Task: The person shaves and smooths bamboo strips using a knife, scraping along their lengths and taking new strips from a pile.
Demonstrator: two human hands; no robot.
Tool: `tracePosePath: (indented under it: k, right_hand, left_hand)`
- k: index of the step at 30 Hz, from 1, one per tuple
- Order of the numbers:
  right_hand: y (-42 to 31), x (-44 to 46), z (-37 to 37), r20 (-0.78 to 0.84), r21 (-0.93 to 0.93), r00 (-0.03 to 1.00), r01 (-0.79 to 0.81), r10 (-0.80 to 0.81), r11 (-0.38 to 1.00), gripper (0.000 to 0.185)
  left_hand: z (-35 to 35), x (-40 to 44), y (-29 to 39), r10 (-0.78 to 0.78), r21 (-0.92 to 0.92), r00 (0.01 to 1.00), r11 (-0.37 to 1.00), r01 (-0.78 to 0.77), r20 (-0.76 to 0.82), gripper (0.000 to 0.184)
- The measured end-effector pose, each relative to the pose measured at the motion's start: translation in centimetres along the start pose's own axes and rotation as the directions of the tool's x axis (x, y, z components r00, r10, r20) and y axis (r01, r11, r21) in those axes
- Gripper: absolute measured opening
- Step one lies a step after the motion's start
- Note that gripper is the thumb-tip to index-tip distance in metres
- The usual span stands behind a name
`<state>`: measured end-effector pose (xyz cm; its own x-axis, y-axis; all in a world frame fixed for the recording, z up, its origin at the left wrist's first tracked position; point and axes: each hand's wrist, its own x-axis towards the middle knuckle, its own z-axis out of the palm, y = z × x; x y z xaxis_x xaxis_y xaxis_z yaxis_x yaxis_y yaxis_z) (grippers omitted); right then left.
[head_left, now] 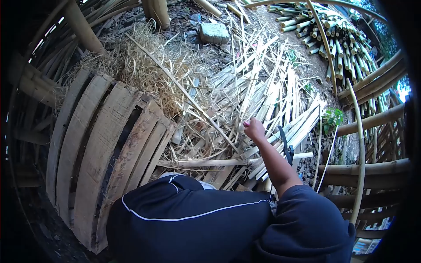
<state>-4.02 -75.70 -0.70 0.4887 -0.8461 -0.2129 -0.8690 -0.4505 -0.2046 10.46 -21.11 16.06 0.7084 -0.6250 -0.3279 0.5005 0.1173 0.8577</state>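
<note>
Right of the slatted wooden pallet [107, 136], pale strips [300, 127] lie heaped, apparently within easy reach. We extend our right hand [255, 129] over them, though we cannot tell if it grips one; our left is unseen.

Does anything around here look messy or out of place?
The pale strips lie crisscrossed around the right hand, and curly shavings sprawl beside the slatted pallet, untidy compared with the stacked poles. No breakage is clear.
</note>
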Motion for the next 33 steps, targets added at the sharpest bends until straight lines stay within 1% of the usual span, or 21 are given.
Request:
tracePosePath:
  k: [2,5,6,8,9,11,12,14,15,16,18,19,21,22,24,25,26,28,29,31,33]
  right_hand:
    - [0.9,-0.7,-0.3,-0.076,0.034,0.997,0.021,-0.018,0.999,0.034]
    - [2.2,-1.1,-1.0,-0.207,0.044,0.978,0.027,-0.018,0.999,0.022]
    - [2.9,-1.1,-1.4,-0.221,-0.017,0.975,0.005,-0.009,1.000,0.020]
    - [4.0,-1.1,-2.4,-0.199,-0.013,0.973,-0.120,0.115,0.993,0.017]
    - [4.9,-0.9,-2.4,-0.202,-0.013,0.971,-0.132,0.126,0.991,0.017]
    - [6.3,-0.8,-2.7,-0.046,-0.188,0.990,-0.138,0.132,0.972,0.019]
    - [6.7,-1.0,-3.2,-0.047,-0.189,0.989,-0.148,0.141,0.971,0.019]
    - [7.1,-1.0,-4.3,-0.019,-0.165,0.969,-0.245,0.245,0.955,0.027]
    - [8.4,0.0,-3.1,-0.175,-0.170,0.922,-0.374,0.345,0.912,0.029]
    - [10.0,1.0,-2.3,-0.216,-0.092,0.871,-0.468,0.441,0.879,0.032]
    - [11.0,0.6,-3.9,-0.157,-0.132,0.859,-0.508,0.488,0.851,0.021]
    - [12.0,0.6,-4.2,-0.153,-0.132,0.857,-0.510,0.491,0.850,0.021]
    - [13.5,0.6,-5.1,-0.032,-0.109,0.860,-0.509,0.509,0.854,0.025]
    - [13.8,0.7,-5.1,-0.029,-0.108,0.859,-0.510,0.510,0.853,0.025]
    - [13.8,0.5,-5.4,-0.108,-0.153,0.844,-0.536,0.525,0.830,0.033]
    - [14.6,1.0,-4.6,-0.091,-0.277,0.827,-0.557,0.555,0.783,0.030]
    - [14.8,1.0,-5.0,-0.087,-0.276,0.826,-0.557,0.557,0.783,0.030]
    - [15.1,0.9,-5.9,0.076,-0.137,0.814,-0.564,0.576,0.814,0.032]
    - [15.5,0.9,-6.1,0.079,-0.135,0.814,-0.563,0.576,0.815,0.032]
    - [16.5,0.8,-6.5,0.083,-0.003,0.761,-0.646,0.644,0.763,0.033]
    - [16.5,0.4,-7.5,0.062,0.014,0.756,-0.654,0.652,0.756,0.033]
  left_hand:
    - [0.7,2.1,-0.4,-0.015,-0.022,0.997,1.000,0.017,0.077,0.061]
    - [1.7,5.0,-1.1,-0.038,-0.062,0.982,0.997,0.050,0.183,0.062]
    - [2.1,6.0,-1.4,-0.046,-0.075,0.975,0.995,0.063,0.216,0.062]
    - [2.8,7.8,-1.9,-0.058,-0.093,0.960,0.992,0.086,0.273,0.062]
    - [3.2,8.6,-2.1,-0.062,-0.101,0.951,0.990,0.096,0.302,0.062]
    - [3.9,10.1,-2.4,-0.072,-0.111,0.935,0.987,0.118,0.347,0.062]
    - [4.2,10.7,-2.6,-0.076,-0.119,0.928,0.985,0.128,0.366,0.062]
    - [4.6,11.8,-2.9,-0.082,-0.126,0.915,0.982,0.142,0.394,0.063]
    - [4.8,12.2,-3.0,-0.082,-0.129,0.910,0.981,0.146,0.406,0.063]
    - [5.0,12.5,-3.1,-0.084,-0.130,0.906,0.980,0.150,0.416,0.063]
    - [5.1,13.0,-3.1,-0.089,-0.130,0.898,0.979,0.159,0.432,0.063]
    - [5.2,13.3,-3.1,-0.088,-0.130,0.894,0.979,0.160,0.439,0.063]
    - [5.5,13.8,-3.1,-0.088,-0.131,0.890,0.978,0.162,0.447,0.063]
    - [5.5,14.0,-3.0,-0.087,-0.132,0.888,0.978,0.163,0.451,0.063]
    - [5.6,14.3,-2.9,-0.086,-0.130,0.887,0.978,0.162,0.453,0.064]
    - [5.7,14.4,-2.9,-0.089,-0.130,0.887,0.978,0.165,0.454,0.064]
    - [5.8,14.5,-2.8,-0.089,-0.131,0.886,0.978,0.165,0.456,0.064]
    - [5.9,14.6,-2.7,-0.086,-0.128,0.885,0.979,0.161,0.457,0.064]
    - [5.8,14.7,-2.7,-0.085,-0.130,0.886,0.978,0.161,0.455,0.064]
    - [5.9,14.8,-2.6,-0.085,-0.131,0.886,0.978,0.161,0.455,0.064]
    - [6.0,14.8,-2.5,-0.082,-0.130,0.886,0.979,0.157,0.456,0.065]
